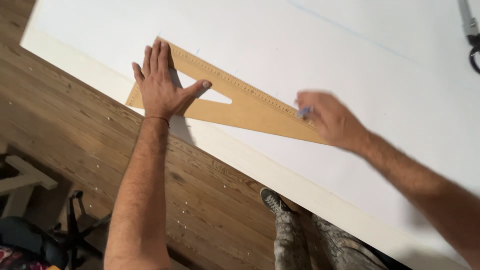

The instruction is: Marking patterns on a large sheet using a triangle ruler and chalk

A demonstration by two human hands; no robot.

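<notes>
Two hands on a white board (380, 100) | left hand (161, 86) flat, fingers spread, pressing a wooden set square (250, 107) onto board near its lower edge | right hand (330, 120) blurred, pinched around a blue pencil (304, 112) at the square's graduated edge | scissors (471, 35) top right, well apart | wooden floor (75, 130) below.

- Bare, hairy forearms, no sleeves in view.
- Thin red string bracelet (158, 118) around wrist of left hand (162, 82).
- Right hand (332, 120) blurred, without rings.
- Below bracelet: grey patterned trousers (320, 245), dark speckled sneaker (272, 200).
</notes>
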